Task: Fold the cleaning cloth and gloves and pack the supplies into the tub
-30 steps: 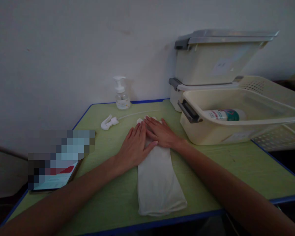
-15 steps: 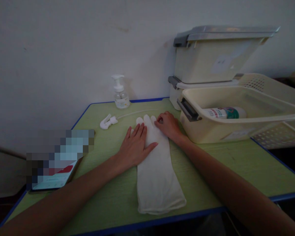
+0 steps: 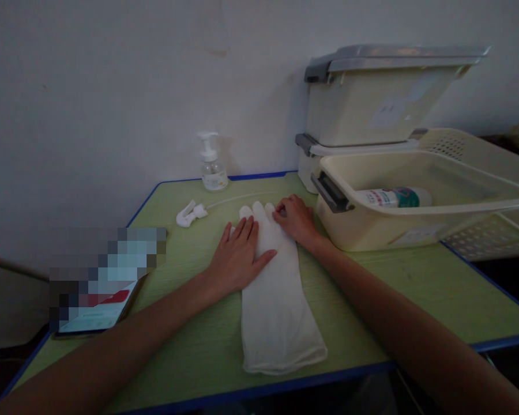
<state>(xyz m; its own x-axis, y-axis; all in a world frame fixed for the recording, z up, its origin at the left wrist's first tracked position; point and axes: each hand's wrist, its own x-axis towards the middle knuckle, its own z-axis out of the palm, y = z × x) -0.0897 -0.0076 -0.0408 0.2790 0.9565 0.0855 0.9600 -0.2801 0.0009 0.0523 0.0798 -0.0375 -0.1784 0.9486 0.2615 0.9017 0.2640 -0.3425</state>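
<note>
A long white glove [image 3: 277, 311] lies flat on the green table, fingers toward the wall and cuff toward me. Flat on its left side rests my left hand [image 3: 237, 253], open, with the thumb stretched across the glove's palm. My right hand [image 3: 297, 218] is at the glove's upper right, its fingers curled and pinching at a glove finger there. That glove finger is mostly hidden behind my fingertips. Just beyond the glove lies a white spray nozzle [image 3: 191, 213] with a thin tube [image 3: 237, 197] running right.
A clear pump bottle [image 3: 214, 173] stands by the wall. At left lies a phone [image 3: 99, 311], partly blurred out. On the right, a cream bin [image 3: 372, 230] holds a white and green bottle [image 3: 395, 197]; behind it are stacked lidded boxes [image 3: 372, 109] and a perforated basket [image 3: 497, 236].
</note>
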